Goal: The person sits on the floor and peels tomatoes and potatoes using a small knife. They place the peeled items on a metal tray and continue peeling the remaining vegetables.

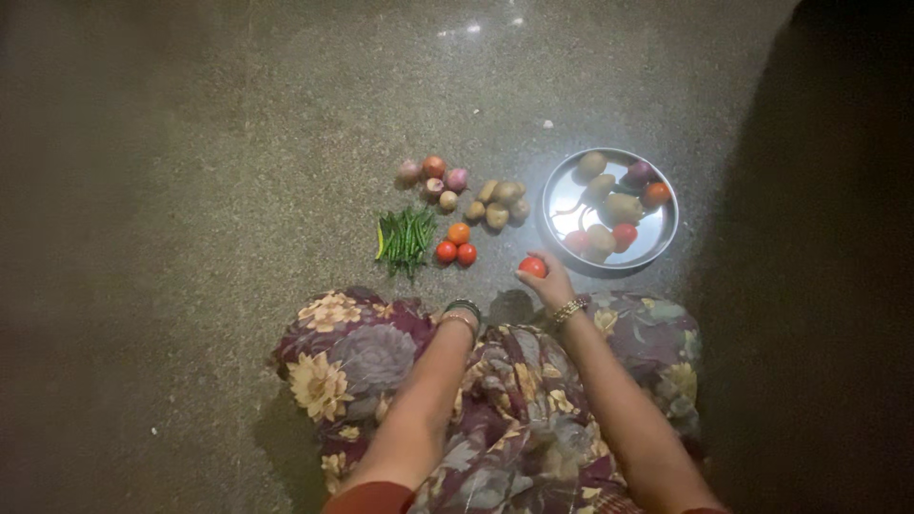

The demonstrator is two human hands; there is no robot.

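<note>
Holding: right hand point(550, 283) pinches a red tomato point(533, 267) in its fingertips, above the floor point(238, 190), at 7 o'clock of the steel plate point(609, 249).
Left hand point(465, 314): mostly hidden behind the knee, grip cannot be told.
Nearby: three tomatoes point(457, 246), green beans point(406, 238), potatoes point(497, 202), onions point(433, 174).

Dim, grainy view with 1 pool of light centred on the steel plate point(657, 243), whose bare metal glares white; the floor point(190, 190) darkens away from the plate, near black right of it, small highlights above it
</note>
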